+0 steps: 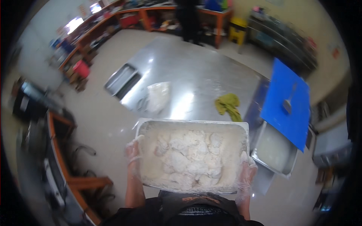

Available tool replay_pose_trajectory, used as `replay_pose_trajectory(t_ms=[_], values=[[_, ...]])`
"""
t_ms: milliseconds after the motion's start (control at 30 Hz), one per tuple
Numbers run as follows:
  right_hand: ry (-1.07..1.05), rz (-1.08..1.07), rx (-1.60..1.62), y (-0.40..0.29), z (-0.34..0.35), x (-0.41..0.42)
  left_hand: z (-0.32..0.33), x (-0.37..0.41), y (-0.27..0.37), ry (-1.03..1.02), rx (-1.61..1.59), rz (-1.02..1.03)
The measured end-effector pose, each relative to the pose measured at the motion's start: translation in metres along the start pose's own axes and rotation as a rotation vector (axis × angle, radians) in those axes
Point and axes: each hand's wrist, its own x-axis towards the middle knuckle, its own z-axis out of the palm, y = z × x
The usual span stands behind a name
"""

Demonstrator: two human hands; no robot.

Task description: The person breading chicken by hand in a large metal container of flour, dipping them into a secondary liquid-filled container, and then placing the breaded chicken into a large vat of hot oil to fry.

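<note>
A large rectangular metal pan is held level in front of my body, with white flour spread inside it. Several flour-coated pieces of food, perhaps raw chicken, lie heaped in its middle. My left hand, in a clear plastic glove dusted with flour, grips the pan's left side. On the right side, my right hand holds the rim, also gloved in clear plastic. The fingers of both hands are partly hidden by the pan's edge and the flour.
Beyond the pan stands a steel table bearing a plastic bag of white powder, a green cloth and an empty metal tray. At right, a blue board with a metal scoop partly covers a pan of pale liquid. Someone stands behind.
</note>
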Motion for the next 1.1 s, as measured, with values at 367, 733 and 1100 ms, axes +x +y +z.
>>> replay_pose_trajectory(t_ms=[367, 733, 1100], values=[[-0.729, -0.634, -0.108, -0.057, 0.058, -0.069, -0.124, -0.230, -0.086, 0.641, -0.079, -0.263], [-1.356, -1.297, -0.077, -0.051, 0.076, -0.302, -0.186, -0.516, -0.162, 1.340, -0.646, -0.509], [-1.652, -0.701, -0.262, -0.007, 0.089, -0.539, -0.230, -0.746, -0.233, 1.858, -0.490, -0.824]])
